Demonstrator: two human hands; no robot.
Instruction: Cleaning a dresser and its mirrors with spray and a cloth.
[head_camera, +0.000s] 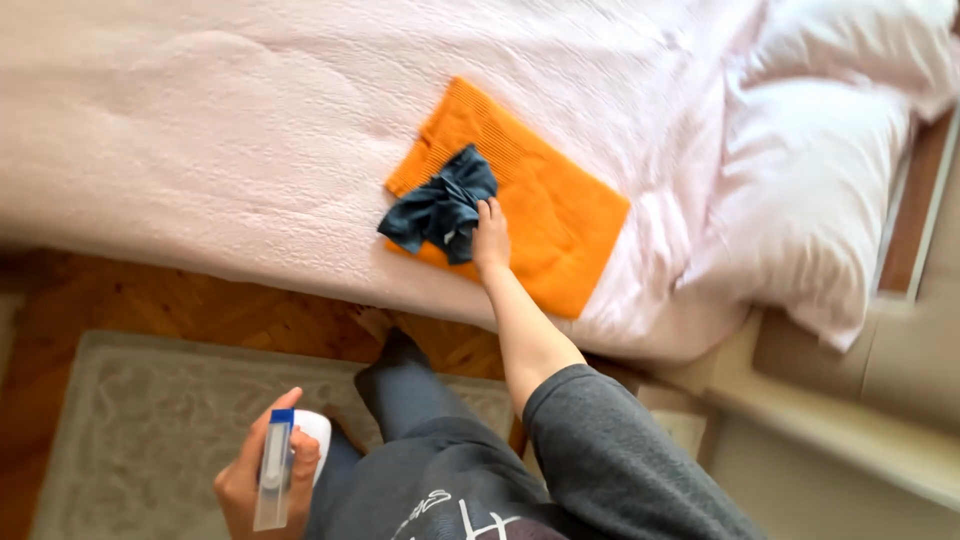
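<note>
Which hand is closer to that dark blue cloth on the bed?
Right. The right hand touches the dark blue cloth on the orange towel; the left hand holds a spray bottle far below.

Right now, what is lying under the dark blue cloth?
The dark blue cloth, touched by the right hand, lies on an orange towel over the pink bedspread. Anything beneath the crumple is hidden.

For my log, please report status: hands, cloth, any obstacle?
Right hand on dark blue cloth, atop orange towel on bed. Left hand grips spray bottle. Nothing in the way.
</note>
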